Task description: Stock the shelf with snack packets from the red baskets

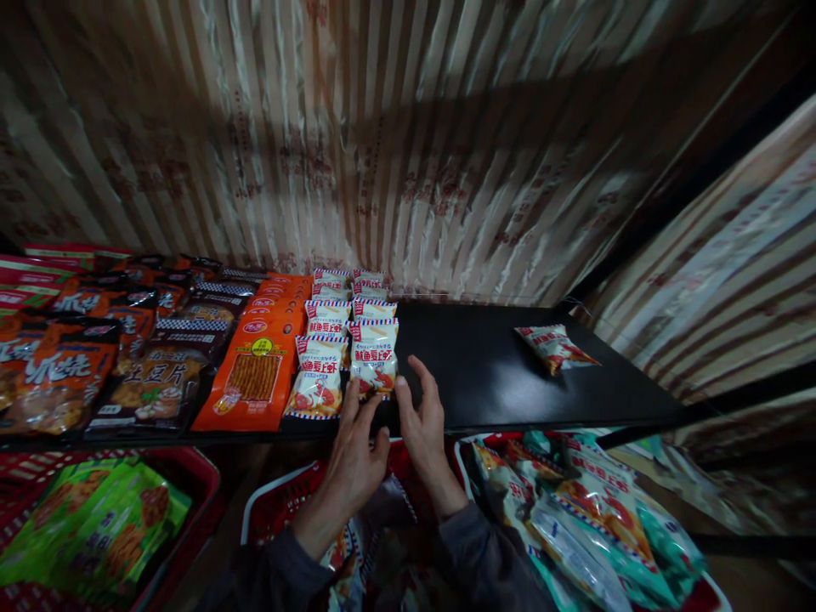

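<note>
Two columns of small white snack packets with red lettering and striped edges stand on the black shelf (478, 365). At the front of the right column is a white snack packet (373, 357). My left hand (357, 455) reaches its lower edge with the fingers stretched out and apart. On the packet's right side, my right hand (426, 425) is open, its thumb close to the lower right corner and its fingers pointing away from me. Whether that thumb touches, I cannot tell. Left of it stands another front packet (317, 378).
Orange stick-snack bags (255, 374) and dark brown snack bags (156, 374) line the shelf's left part. One packet (553, 348) lies alone at the right. Below are red baskets holding green bags (95, 527) and mixed packets (592, 510). A striped sheet (382, 153) hangs behind.
</note>
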### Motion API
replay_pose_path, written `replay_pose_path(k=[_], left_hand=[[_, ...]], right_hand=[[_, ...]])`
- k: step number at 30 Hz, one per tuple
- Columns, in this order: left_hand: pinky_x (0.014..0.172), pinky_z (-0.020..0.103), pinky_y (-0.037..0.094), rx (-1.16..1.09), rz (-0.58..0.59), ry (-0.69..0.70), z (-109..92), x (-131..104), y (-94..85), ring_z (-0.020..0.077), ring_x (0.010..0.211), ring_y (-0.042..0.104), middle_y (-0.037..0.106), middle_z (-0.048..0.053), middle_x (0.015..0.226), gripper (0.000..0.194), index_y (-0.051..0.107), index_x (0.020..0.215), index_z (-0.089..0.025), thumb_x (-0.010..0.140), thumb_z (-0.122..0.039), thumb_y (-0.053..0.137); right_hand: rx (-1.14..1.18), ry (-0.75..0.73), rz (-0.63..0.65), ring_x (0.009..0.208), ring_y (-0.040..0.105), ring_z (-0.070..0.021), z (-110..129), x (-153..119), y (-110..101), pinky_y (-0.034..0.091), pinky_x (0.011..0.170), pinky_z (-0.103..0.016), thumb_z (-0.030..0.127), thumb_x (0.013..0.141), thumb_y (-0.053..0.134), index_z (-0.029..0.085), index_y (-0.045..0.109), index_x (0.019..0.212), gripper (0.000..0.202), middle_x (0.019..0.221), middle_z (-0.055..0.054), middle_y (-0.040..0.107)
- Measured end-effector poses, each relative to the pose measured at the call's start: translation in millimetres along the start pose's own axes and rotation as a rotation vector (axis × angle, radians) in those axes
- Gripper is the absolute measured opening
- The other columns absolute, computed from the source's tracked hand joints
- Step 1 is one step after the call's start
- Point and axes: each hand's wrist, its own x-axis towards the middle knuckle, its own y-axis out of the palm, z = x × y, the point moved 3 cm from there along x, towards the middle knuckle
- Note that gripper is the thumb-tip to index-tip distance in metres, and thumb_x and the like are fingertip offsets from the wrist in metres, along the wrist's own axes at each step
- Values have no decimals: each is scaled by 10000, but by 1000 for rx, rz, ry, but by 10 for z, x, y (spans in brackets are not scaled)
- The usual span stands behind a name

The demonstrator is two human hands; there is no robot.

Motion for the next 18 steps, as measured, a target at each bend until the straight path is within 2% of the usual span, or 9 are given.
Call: replay_pose_path(k=[4,8,11,14,18], left_hand=[[1134,480,300,5,-26,19,-41,-52,-54,281,1423,259,325,196,1510,410,589,1217,-95,827,-140,471],[1105,473,363,36,-117,33,-63,-71,-220,269,1364,386,432,176,1445,357,632,1146,-126,832,-134,461],[1078,470,401,95,-218,15,-7,-51,-416,268,1306,461,497,145,1393,323,661,1089,-161,834,-138,465],[1071,450,411,159,-327,-2,103,-9,-632,264,1289,476,527,134,1358,304,669,1062,-163,839,-150,463],[1061,470,410,286,-389,-45,251,49,-847,282,1241,509,548,136,1333,305,668,1084,-161,844,-196,483]], right_hand=[[29,-25,-38,1227,502,-249,85,-331,-98,385,1050,-473,407,905,483,176,506,1281,442,1303,-132,556],[66,-41,-37,1200,525,-244,131,-574,-105,407,1036,-470,375,909,487,189,531,1249,390,1272,-122,578],[95,-44,40,1172,555,-236,176,-684,-45,450,1001,-442,365,914,484,195,551,1222,358,1250,-119,600],[118,-4,156,1152,581,-228,222,-737,68,484,972,-411,363,918,482,192,554,1221,356,1234,-122,618],[127,-16,270,1184,568,-227,274,-743,256,482,991,-409,366,924,468,191,557,1235,367,1258,-122,611]])
